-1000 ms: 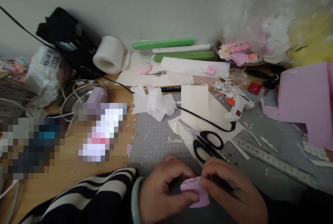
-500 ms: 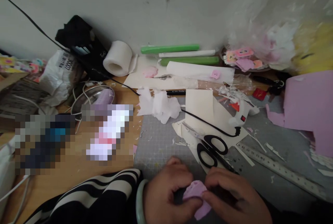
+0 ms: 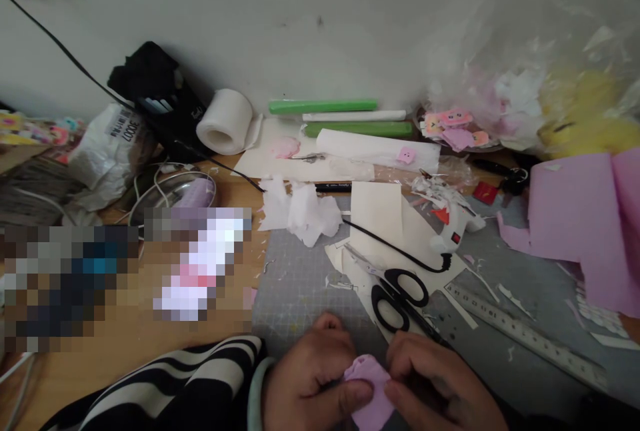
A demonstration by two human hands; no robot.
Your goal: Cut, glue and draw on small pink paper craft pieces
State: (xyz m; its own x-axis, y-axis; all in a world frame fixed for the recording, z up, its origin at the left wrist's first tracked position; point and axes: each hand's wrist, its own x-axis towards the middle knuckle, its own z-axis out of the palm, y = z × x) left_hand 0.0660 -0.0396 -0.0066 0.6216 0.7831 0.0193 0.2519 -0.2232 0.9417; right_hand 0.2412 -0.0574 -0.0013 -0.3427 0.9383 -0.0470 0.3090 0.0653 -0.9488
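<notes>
A small crumpled piece of lilac felt-like sheet sits at the near edge of the view, low over the grey gridded cutting mat, pinched from both sides. The left hand, with a pale green bangle and a black-and-white striped sleeve at its wrist, has its thumb pressed onto the piece's left edge, its fingers curled behind. The right hand closes thumb and fingers on the piece's right side.

The mat lies on a wooden desk that runs to a plain pale wall. Just beyond the hands are black-handled scissors on cream paper sheets, touching neither hand. A steel ruler lies slanted to the right of them. Farther out: a white glue gun with a black cord, a clump of white fluff, a black marker, and a large lilac sheet at the right. Against the wall lie green and white sticks, a white tape roll and a clear bag of scraps.
</notes>
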